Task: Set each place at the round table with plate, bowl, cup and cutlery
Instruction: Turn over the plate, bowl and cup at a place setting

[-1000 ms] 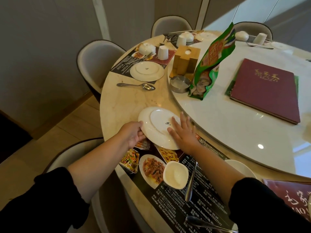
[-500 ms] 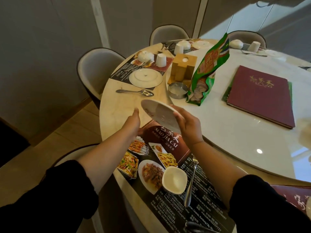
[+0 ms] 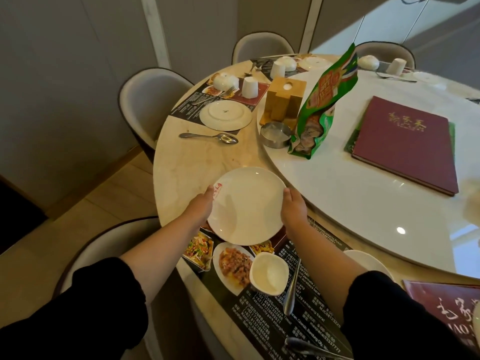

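A white plate (image 3: 246, 203) is face up over the far end of a printed menu placemat (image 3: 272, 315). My left hand (image 3: 201, 205) grips its left rim by a red mark. My right hand (image 3: 293, 203) holds its right rim. Nearer me on the same mat sit a white bowl (image 3: 268, 272) and a spoon (image 3: 292, 289). The place beyond has an upside-down plate (image 3: 225, 115), an upturned bowl (image 3: 225, 81), a cup (image 3: 250, 87) and a loose spoon (image 3: 210, 137).
A white turntable (image 3: 363, 203) fills the table's middle, carrying a wooden holder (image 3: 284, 101), a metal dish (image 3: 275, 133), a green snack bag (image 3: 320, 105) and a maroon menu book (image 3: 405, 144). Grey chairs (image 3: 148, 100) ring the table. Another plate's rim (image 3: 368, 261) shows by my right forearm.
The plate lay upside down on the mat, was lifted and tilted on edge, and is now turned face up between both hands.
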A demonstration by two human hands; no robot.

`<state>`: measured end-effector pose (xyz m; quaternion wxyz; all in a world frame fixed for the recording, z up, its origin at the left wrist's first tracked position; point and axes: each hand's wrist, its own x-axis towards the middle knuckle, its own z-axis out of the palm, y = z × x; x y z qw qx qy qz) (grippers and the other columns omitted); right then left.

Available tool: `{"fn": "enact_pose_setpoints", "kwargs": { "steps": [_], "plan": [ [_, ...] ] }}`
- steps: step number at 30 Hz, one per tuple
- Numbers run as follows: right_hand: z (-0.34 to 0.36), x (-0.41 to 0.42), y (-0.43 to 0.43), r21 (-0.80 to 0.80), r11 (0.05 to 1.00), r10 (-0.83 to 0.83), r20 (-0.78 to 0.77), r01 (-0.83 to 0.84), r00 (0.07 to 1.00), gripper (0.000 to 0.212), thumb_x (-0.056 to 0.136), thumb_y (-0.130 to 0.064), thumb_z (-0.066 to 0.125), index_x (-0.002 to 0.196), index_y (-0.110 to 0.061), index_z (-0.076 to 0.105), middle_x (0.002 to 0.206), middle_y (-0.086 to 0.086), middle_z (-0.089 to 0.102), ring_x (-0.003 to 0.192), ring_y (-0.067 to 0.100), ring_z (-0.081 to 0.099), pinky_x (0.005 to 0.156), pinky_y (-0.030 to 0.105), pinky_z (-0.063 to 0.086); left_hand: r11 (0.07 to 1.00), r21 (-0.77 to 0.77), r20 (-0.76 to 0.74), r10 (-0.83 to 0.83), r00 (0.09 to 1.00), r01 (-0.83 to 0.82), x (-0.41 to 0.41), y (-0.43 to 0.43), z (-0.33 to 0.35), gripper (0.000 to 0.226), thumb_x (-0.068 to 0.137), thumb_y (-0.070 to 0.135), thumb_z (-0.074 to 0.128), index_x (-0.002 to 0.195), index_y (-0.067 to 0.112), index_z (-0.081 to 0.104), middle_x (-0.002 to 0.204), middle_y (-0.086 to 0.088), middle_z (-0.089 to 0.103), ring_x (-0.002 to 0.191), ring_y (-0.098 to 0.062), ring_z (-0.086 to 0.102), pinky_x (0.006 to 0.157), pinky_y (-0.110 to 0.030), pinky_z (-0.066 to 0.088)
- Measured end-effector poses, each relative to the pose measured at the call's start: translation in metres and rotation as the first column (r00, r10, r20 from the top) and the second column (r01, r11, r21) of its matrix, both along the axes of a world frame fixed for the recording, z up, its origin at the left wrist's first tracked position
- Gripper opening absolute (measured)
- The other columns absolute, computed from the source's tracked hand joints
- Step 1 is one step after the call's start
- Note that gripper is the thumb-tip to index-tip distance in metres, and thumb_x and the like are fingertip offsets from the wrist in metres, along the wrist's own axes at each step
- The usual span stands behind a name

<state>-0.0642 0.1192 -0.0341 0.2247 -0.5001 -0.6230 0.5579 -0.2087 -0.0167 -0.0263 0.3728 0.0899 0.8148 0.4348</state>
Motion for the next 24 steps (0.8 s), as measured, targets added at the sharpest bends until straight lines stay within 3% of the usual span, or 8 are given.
{"fn": "enact_pose_setpoints", "kwargs": {
  "steps": [5, 7, 9, 12, 16, 18, 20, 24],
  "plan": [
    [0.000, 0.008, 0.013, 0.074, 0.987, 0.121, 0.223, -0.140, 0.967, 0.032, 0.099, -0.023, 0.042, 0.103, -0.001, 0.065, 0.094, 0.016, 0.063, 0.090, 0.033, 0.060, 0.073, 0.034, 0.050, 0.997, -0.072, -0.033, -0.019, 0.999, 0.017, -0.002, -0.008, -0.003, 0.068, 0.096, 0.058, 0.018, 0.135, 0.012, 0.049, 0.136, -0.012, 0.052, 0.120, -0.031, 0.049, 0.090, -0.035, 0.039],
    [0.003, 0.010, 0.016, 0.110, 0.978, 0.142, 0.279, -0.179, 0.950, 0.031, 0.097, -0.019, 0.045, 0.100, 0.004, 0.067, 0.096, 0.021, 0.066, 0.092, 0.037, 0.062, 0.077, 0.038, 0.051, 0.996, -0.085, -0.029, -0.038, 0.999, 0.036, -0.002, -0.010, -0.005, 0.070, 0.095, 0.061, 0.018, 0.136, 0.013, 0.048, 0.136, -0.011, 0.051, 0.120, -0.031, 0.049, 0.088, -0.034, 0.039],
    [0.001, 0.011, 0.019, 0.133, 0.966, 0.170, 0.326, -0.224, 0.930, 0.028, 0.096, -0.018, 0.048, 0.090, 0.000, 0.069, 0.084, 0.013, 0.063, 0.079, 0.028, 0.060, 0.071, 0.032, 0.048, 0.996, -0.079, -0.037, -0.053, 0.998, 0.050, -0.002, -0.010, -0.006, 0.071, 0.094, 0.061, 0.019, 0.137, 0.012, 0.047, 0.137, -0.012, 0.050, 0.121, -0.031, 0.049, 0.090, -0.035, 0.039],
    [-0.002, 0.014, 0.021, 0.135, 0.953, 0.205, 0.371, -0.272, 0.906, 0.035, 0.096, -0.019, 0.049, 0.064, -0.008, 0.057, 0.062, 0.002, 0.049, 0.057, 0.014, 0.045, 0.056, 0.025, 0.040, 0.996, -0.074, -0.051, -0.055, 0.997, 0.051, -0.001, -0.011, -0.007, 0.070, 0.094, 0.060, 0.021, 0.139, 0.012, 0.043, 0.139, -0.011, 0.048, 0.123, -0.032, 0.047, 0.090, -0.036, 0.038],
    [0.009, 0.027, 0.017, 0.174, 0.909, 0.276, 0.430, -0.378, 0.860, 0.029, 0.095, -0.021, 0.046, 0.068, -0.013, 0.055, 0.063, 0.000, 0.050, 0.055, 0.011, 0.044, 0.055, 0.024, 0.039, 0.998, -0.031, -0.041, -0.047, 0.998, 0.046, 0.004, -0.015, -0.010, 0.063, 0.095, 0.054, 0.031, 0.142, 0.011, 0.037, 0.142, -0.009, 0.044, 0.124, -0.030, 0.046, 0.092, -0.036, 0.040],
    [0.018, 0.036, 0.007, 0.295, 0.839, 0.303, 0.446, -0.457, 0.843, 0.021, 0.095, -0.023, 0.047, 0.090, -0.010, 0.063, 0.083, 0.006, 0.062, 0.068, 0.011, 0.053, 0.068, 0.029, 0.049, 1.000, -0.019, -0.064, -0.018, 0.998, 0.017, 0.010, -0.017, -0.013, 0.058, 0.097, 0.044, 0.039, 0.143, 0.009, 0.032, 0.141, -0.007, 0.043, 0.125, -0.030, 0.045, 0.092, -0.035, 0.040],
    [0.027, 0.050, -0.009, 0.358, 0.792, 0.323, 0.442, -0.495, 0.837, 0.033, 0.093, -0.034, 0.051, 0.118, -0.015, 0.061, 0.115, 0.003, 0.062, 0.095, 0.012, 0.058, 0.090, 0.036, 0.050, 0.999, 0.000, -0.095, 0.046, 0.994, -0.046, 0.020, -0.021, -0.012, 0.054, 0.096, 0.033, 0.046, 0.141, 0.007, 0.033, 0.133, -0.003, 0.046, 0.121, -0.030, 0.048, 0.087, -0.034, 0.042],
    [0.044, 0.087, -0.050, 0.294, 0.675, 0.545, 0.420, -0.677, 0.726, 0.060, 0.077, -0.056, 0.064, 0.128, -0.026, 0.053, 0.126, -0.005, 0.056, 0.103, 0.010, 0.057, 0.092, 0.035, 0.050, 0.988, 0.075, -0.141, 0.146, 0.979, -0.137, 0.044, -0.032, -0.018, 0.051, 0.090, 0.020, 0.056, 0.137, 0.007, 0.039, 0.132, -0.010, 0.050, 0.115, -0.030, 0.052, 0.087, -0.039, 0.048]
  ]
}}
